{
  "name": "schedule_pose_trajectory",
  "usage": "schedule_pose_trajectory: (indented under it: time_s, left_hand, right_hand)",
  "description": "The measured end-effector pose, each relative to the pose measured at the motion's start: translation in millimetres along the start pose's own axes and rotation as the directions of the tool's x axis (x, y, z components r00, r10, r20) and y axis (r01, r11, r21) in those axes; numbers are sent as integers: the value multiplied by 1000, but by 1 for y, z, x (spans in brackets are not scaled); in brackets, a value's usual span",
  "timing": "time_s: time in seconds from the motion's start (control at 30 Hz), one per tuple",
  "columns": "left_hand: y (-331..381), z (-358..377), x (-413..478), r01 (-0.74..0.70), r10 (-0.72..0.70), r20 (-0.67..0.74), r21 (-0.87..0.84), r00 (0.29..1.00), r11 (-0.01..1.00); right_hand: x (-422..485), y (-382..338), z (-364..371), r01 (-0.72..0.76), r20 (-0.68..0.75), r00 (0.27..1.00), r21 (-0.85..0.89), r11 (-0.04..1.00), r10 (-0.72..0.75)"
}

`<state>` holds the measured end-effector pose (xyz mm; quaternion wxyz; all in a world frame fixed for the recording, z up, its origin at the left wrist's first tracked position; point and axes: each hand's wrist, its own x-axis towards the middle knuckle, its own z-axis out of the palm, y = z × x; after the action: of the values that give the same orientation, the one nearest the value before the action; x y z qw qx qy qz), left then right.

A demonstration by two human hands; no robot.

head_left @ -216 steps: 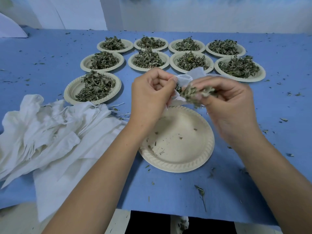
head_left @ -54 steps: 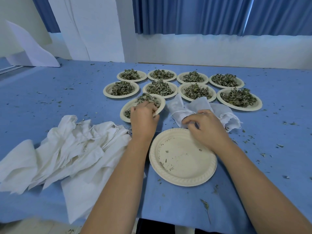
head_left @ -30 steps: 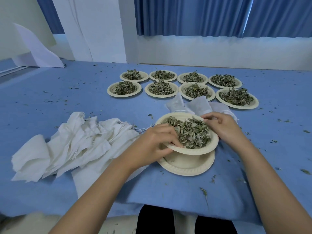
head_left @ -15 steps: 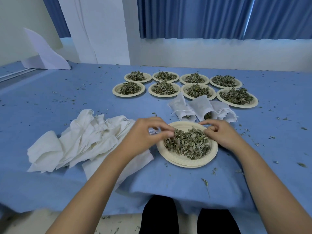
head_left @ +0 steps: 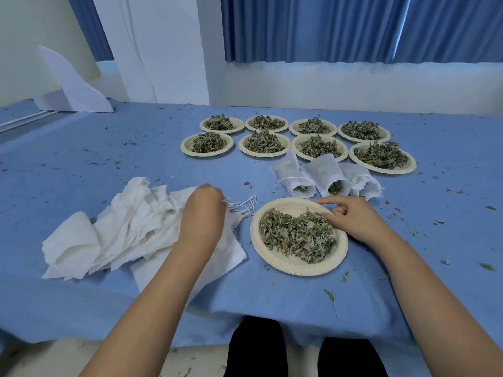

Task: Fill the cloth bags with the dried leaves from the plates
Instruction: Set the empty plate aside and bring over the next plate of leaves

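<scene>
A paper plate (head_left: 275, 261) heaped with dried leaves (head_left: 296, 236) sits near the table's front edge, stacked on an emptied plate. My right hand (head_left: 356, 221) rests on its far right rim, index finger stretched along the rim and the other fingers loosely bent. To the left lies a pile of empty white cloth bags (head_left: 117, 229). My left hand (head_left: 202, 216) is on that pile near the drawstrings (head_left: 245, 206), its fingertips hidden behind the back of the hand. Three filled bags (head_left: 324, 175) lie just beyond the plate.
Several more plates of leaves (head_left: 264, 142) stand in two rows at the back of the blue table (head_left: 81, 164). Leaf crumbs are scattered over the cloth. A white foam piece (head_left: 73, 88) leans at the far left.
The full plate was carried over and set on the emptied plate. My left hand has since left its rim and moved left onto the bag pile. My right hand stays at the rim.
</scene>
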<state>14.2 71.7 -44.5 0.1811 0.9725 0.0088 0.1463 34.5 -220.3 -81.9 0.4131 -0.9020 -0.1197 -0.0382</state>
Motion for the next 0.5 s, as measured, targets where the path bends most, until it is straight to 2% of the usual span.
schedule_pose_trajectory:
  time_s: [0.07, 0.13, 0.17, 0.23, 0.27, 0.3, 0.33, 0.4, 0.47, 0.5]
  left_hand:
    - [8, -6, -1, -58, 53, -117, -38, 992, 998]
    - [21, -12, -2, -192, 165, -310, -58, 936, 980]
    - [28, -16, -2, -294, 250, -412, -47, 876, 955]
    - [44, -18, 3, -520, 441, -573, 31, 691, 854]
    - [52, -15, 9, -614, 524, -609, 74, 596, 786]
    - [59, -12, 15, -684, 581, -612, 86, 537, 724]
    - [66, -7, 22, -730, 612, -599, 64, 517, 680]
    - [77, 5, 36, -770, 640, -543, -19, 544, 638]
    - [82, 19, 46, -778, 677, -456, -57, 578, 626]
    - [83, 27, 50, -789, 703, -422, -50, 573, 613]
  right_hand:
    - [0, -1, 3, 5, -9, 1000, -14, 1000, -5]
    - [1, -2, 4, 14, -92, 996, -50, 999, -19]
    - [2, -4, 3, 24, -173, 984, -54, 998, -33]
    - [4, -14, 0, 111, -287, 954, 76, 991, -85]
    - [5, -21, -2, 195, -289, 947, 175, 965, -139]
    - [7, -29, -2, 278, -266, 941, 261, 924, -208]
    - [11, -36, 1, 341, -238, 931, 304, 889, -275]
    - [20, -46, 8, 403, -234, 910, 308, 862, -342]
    - [29, -47, 16, 356, -318, 915, 350, 866, -248]
    - [32, -46, 18, 328, -359, 914, 383, 863, -189]
